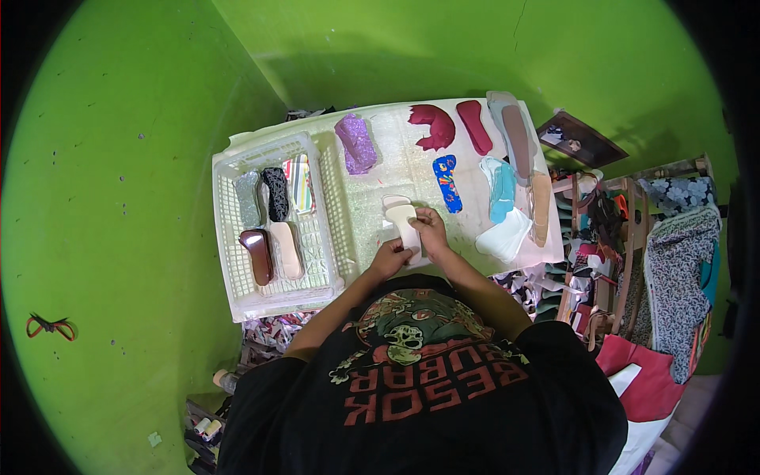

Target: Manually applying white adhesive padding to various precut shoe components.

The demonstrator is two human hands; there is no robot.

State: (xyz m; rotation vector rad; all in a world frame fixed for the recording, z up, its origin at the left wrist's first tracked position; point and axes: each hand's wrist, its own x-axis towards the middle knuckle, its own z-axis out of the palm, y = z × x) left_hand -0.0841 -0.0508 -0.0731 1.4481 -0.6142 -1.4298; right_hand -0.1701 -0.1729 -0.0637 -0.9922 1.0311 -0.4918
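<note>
Close to my body, a cream insole-shaped piece [406,224] is held upright along its length over the table. My left hand [390,258] pinches its lower end. With its fingers closed on the right edge, my right hand [430,229] grips the same piece higher up. Just beyond its top lies the rounded end of another pale insole piece [395,201], mostly covered. A blue patterned insole piece [447,184] lies to the right of my right hand, and a stack of white pieces [504,236] sits farther right.
A white plastic basket [323,229] at left holds several insole-shaped stacks, including a brown one [257,257]. Purple pieces [355,144], maroon pieces [432,127] and teal pieces [501,190] lie on the covered table [380,178]. A rack of materials [590,261] stands right. Green walls border the table.
</note>
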